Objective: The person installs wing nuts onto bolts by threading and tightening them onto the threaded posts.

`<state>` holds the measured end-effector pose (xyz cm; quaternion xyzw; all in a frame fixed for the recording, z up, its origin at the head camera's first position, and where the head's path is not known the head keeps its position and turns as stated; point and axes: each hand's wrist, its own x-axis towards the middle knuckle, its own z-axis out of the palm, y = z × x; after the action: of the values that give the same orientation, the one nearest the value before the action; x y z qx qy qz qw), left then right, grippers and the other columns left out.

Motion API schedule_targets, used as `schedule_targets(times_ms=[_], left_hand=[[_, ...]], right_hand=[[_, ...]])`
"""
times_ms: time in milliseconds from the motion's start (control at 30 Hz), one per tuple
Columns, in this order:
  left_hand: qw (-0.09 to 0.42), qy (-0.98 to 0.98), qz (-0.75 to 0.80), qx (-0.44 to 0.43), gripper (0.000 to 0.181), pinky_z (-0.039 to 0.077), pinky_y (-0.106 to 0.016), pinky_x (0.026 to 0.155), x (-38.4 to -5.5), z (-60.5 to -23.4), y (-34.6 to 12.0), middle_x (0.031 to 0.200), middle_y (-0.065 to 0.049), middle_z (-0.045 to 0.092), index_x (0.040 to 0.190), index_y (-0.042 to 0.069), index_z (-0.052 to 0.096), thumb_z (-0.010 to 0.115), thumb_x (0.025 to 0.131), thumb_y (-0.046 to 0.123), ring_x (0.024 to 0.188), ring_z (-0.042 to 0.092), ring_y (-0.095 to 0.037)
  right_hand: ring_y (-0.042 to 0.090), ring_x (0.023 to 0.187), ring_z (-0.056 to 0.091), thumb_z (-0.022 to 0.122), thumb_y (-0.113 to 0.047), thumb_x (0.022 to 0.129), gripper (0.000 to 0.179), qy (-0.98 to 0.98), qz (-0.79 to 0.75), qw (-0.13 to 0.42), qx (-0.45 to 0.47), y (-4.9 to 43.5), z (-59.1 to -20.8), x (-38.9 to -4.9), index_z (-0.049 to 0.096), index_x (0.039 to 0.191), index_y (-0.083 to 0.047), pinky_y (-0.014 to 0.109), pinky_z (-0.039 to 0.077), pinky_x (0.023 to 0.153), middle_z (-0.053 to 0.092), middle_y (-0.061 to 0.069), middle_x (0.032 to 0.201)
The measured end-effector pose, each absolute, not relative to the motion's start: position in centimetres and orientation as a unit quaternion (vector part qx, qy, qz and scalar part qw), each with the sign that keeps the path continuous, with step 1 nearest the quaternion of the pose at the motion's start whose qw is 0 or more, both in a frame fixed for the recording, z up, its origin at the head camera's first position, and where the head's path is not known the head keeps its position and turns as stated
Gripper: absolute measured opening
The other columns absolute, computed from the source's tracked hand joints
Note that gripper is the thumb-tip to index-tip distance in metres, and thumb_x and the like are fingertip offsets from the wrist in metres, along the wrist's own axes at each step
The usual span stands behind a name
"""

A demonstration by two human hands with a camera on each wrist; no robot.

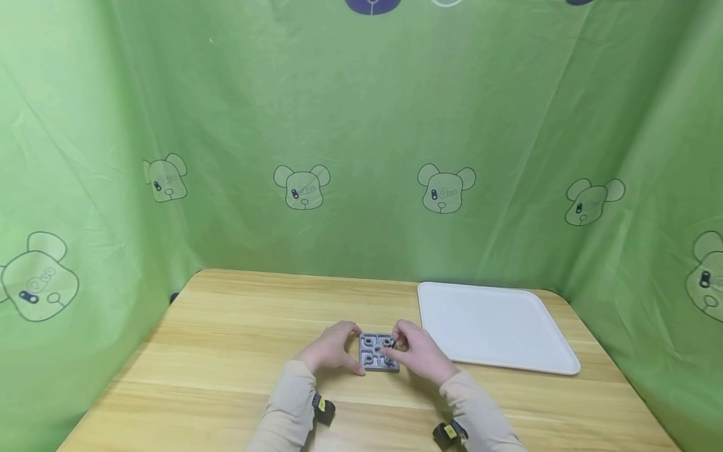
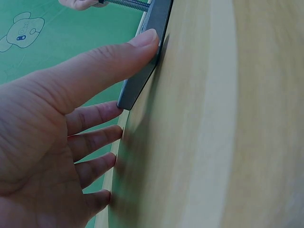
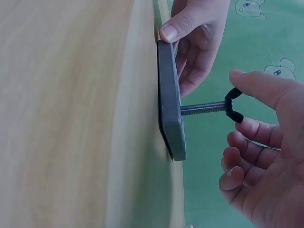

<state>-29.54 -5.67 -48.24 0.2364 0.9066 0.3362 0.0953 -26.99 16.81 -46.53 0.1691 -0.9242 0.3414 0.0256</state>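
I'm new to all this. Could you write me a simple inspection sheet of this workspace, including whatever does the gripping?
Surface: wood-grain table.
Job's things: gray square plate with recessed pattern, lying flat; threaded rod standing up from it, topped by a black wing nut.
Clutter: one white tray, flat at the table's far right.
Grippers: bare hands; left hand holds the plate's left side between thumb and fingers; right hand has thumb and a finger on the wing nut.
Cables: nothing seen.
Surroundings: green curtain printed with bear heads, behind and at both sides.
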Motion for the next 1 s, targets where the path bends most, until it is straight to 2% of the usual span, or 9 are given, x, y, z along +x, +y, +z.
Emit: schedule_targets(times_ms=[667, 1000], left_hand=[[0.092, 0.908, 0.331, 0.239, 0.082, 0.037, -0.051, 0.114, -29.62, -48.22, -5.69, 0.137, -0.015, 0.054, 0.128, 0.005, 0.053, 0.09, 0.06, 0.03, 0.129, 0.049, -0.034], [0.094, 0.908, 0.332, 0.239, 0.082, 0.036, -0.05, 0.115, -29.64, -48.23, -5.71, 0.138, -0.015, 0.054, 0.129, 0.005, 0.053, 0.09, 0.06, 0.03, 0.13, 0.048, -0.034]], right_hand=[[0.01, 0.073, 0.046, 0.076, -0.032, 0.081, 0.031, -0.923, 0.349, 0.025, 0.161, 16.86, -46.27, -26.82, 0.051, 0.085, -0.014, 0.018, 0.043, 0.063, 0.05, -0.004, 0.077], [0.012, 0.072, 0.046, 0.077, -0.028, 0.081, 0.03, -0.919, 0.356, 0.028, 0.17, 16.8, -46.21, -26.8, 0.051, 0.084, -0.012, 0.018, 0.042, 0.062, 0.051, -0.001, 0.077]])
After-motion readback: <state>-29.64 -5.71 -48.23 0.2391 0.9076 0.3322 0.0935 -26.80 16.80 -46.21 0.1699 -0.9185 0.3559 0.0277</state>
